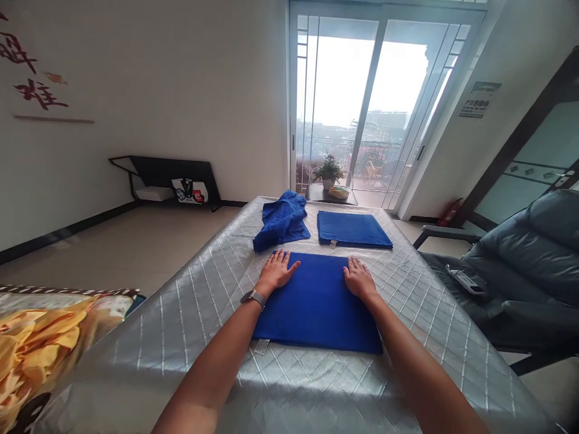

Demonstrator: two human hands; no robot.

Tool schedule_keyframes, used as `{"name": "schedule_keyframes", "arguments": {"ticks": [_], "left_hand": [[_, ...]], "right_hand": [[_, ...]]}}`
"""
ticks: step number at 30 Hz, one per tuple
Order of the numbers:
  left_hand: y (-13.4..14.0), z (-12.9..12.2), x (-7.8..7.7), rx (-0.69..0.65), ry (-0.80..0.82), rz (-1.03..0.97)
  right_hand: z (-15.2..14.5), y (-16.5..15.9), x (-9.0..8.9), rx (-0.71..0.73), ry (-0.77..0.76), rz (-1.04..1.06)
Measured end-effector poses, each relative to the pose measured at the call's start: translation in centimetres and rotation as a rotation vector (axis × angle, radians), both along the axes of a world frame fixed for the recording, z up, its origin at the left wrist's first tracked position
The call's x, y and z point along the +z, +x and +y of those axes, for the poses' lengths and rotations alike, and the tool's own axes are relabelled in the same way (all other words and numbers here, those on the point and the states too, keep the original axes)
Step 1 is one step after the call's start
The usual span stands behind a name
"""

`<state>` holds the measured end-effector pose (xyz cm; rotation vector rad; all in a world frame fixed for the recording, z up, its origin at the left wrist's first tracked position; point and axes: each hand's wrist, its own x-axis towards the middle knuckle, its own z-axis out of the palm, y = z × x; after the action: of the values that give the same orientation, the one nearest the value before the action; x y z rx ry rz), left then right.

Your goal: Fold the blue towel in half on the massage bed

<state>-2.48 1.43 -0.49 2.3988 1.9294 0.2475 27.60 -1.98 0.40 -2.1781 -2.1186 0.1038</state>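
Note:
A blue towel [319, 307] lies folded into a flat rectangle on the silver quilted cover [203, 313], a white tag poking out at its near left corner. My left hand [277, 271], with a watch on the wrist, rests flat on its far left corner, fingers stretched out. On the far right corner lies my right hand [359, 277], also flat. Neither hand grips anything. Beyond them, a second folded blue towel [355, 229] sits at the right, and a crumpled blue towel [284, 220] is heaped at the left.
A dark armchair [520, 259] holding a remote-like device [468, 281] stands close on the right. Yellow cloth [45, 337] lies at the lower left. Past the far edge, a small table [319, 194] carries a potted plant [330, 172] before the sliding glass door [337, 78].

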Motion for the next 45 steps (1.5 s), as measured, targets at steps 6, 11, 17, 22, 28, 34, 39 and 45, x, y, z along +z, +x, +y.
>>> {"name": "schedule_keyframes", "arguments": {"ticks": [6, 11, 17, 22, 28, 34, 39, 45], "left_hand": [[0.6, -0.5, 0.5, 0.001, 0.010, 0.005], [0.6, -0.8, 0.6, -0.001, 0.027, -0.005], [1.6, -1.3, 2.0, 0.014, 0.130, 0.066], [8.4, -3.4, 3.2, -0.128, 0.189, -0.025], [17.7, -6.8, 2.0, -0.363, 0.100, -0.107], [13.4, -6.6, 1.1, -0.246, -0.034, -0.075], [3.6, -6.2, 0.9, -0.019, -0.043, -0.006], [-1.9, -7.2, 0.4, 0.083, -0.004, 0.003]], "right_hand": [[-0.9, -0.5, 0.8, 0.013, 0.088, -0.099], [-3.1, -0.4, 0.8, 0.006, 0.066, -0.025], [-4.1, -0.3, 0.3, 0.008, -0.024, 0.027], [-4.0, -0.4, 0.3, 0.007, -0.009, 0.060], [-4.2, 0.0, 0.0, 0.037, -0.010, 0.025], [-4.2, -0.3, 0.4, 0.018, 0.004, 0.050], [-4.1, -0.4, 0.4, 0.010, -0.007, 0.043], [-4.7, -0.9, 1.3, 0.000, 0.053, -0.028]]}}
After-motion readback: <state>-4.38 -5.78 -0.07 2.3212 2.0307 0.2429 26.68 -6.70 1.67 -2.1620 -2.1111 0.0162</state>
